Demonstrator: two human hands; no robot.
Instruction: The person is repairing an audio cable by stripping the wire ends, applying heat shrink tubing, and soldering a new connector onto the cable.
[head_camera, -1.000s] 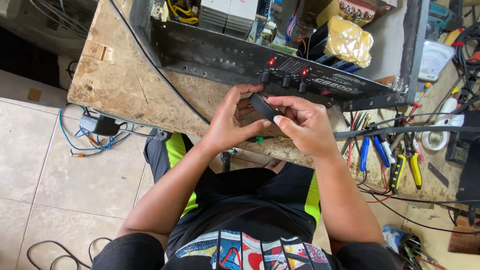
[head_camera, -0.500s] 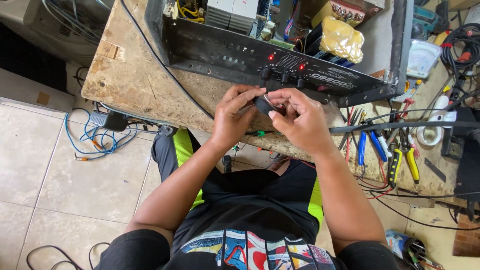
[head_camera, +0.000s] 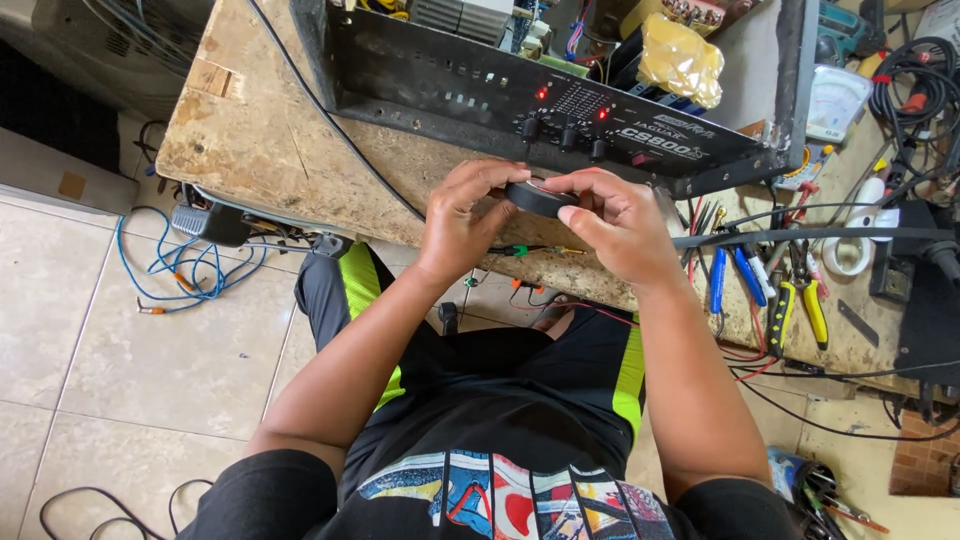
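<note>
A crinkled yellow plastic bag (head_camera: 680, 60) sat inside the open amplifier chassis (head_camera: 400, 70) near the workbench's far edge. White lettering formed a label (head_camera: 665, 140) on the chassis's black front panel (head_camera: 480, 100), right of two red lights.

Most of the black tape roll (head_camera: 540, 199) is buried under the fingers of both hands, only the front rim shows. Behind it, the black amplifier chassis (head_camera: 450, 85) gets chopped by the top edge. Tools right of it are too small to tell apart.

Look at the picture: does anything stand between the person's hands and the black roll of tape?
Nothing visible does. The left hand and right hand both grip the black tape roll directly, holding it above the workbench edge, in front of the black amplifier chassis.
</note>
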